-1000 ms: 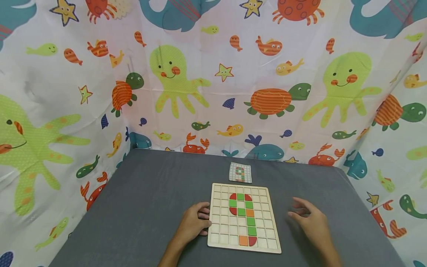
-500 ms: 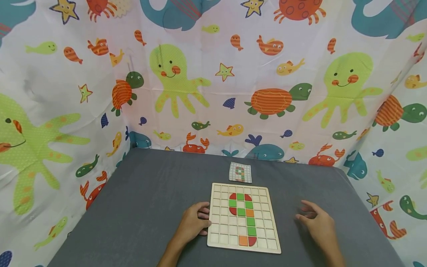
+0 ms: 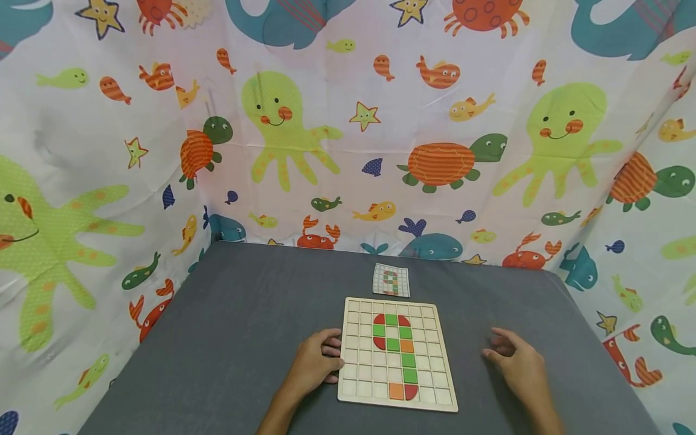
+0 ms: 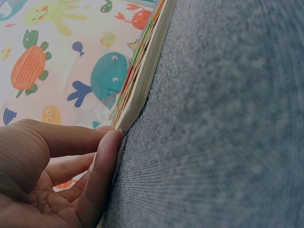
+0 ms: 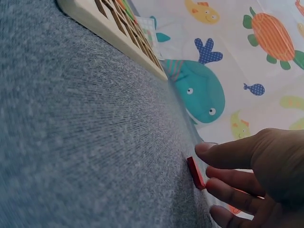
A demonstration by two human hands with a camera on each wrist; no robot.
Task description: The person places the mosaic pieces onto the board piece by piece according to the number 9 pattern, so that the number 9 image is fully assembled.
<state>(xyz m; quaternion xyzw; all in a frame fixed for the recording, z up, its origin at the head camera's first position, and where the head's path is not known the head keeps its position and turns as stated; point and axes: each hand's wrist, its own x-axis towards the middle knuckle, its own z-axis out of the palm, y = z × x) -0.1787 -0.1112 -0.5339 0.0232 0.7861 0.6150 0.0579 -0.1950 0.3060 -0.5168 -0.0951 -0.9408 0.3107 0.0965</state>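
Note:
My left hand pinches the left edge of a wooden grid board between thumb and fingers; the left wrist view shows the fingertips at its corner. Green square tiles, orange square tiles and red rounded-corner tiles sit in the board's cells, forming a closed loop with a tail. To the right of the board, my right hand hovers low over the cloth, fingers loosely bent, thumb apart from them. A small red tile shows right at its fingertips in the right wrist view; the head view hides it.
A small printed card with a similar coloured grid pattern lies just behind the board. Grey cloth covers the table. A white curtain with sea animals stands behind and at both sides.
My right hand has shifted a little to the right, away from the board, then held still. The left hand and the board have stayed in place.

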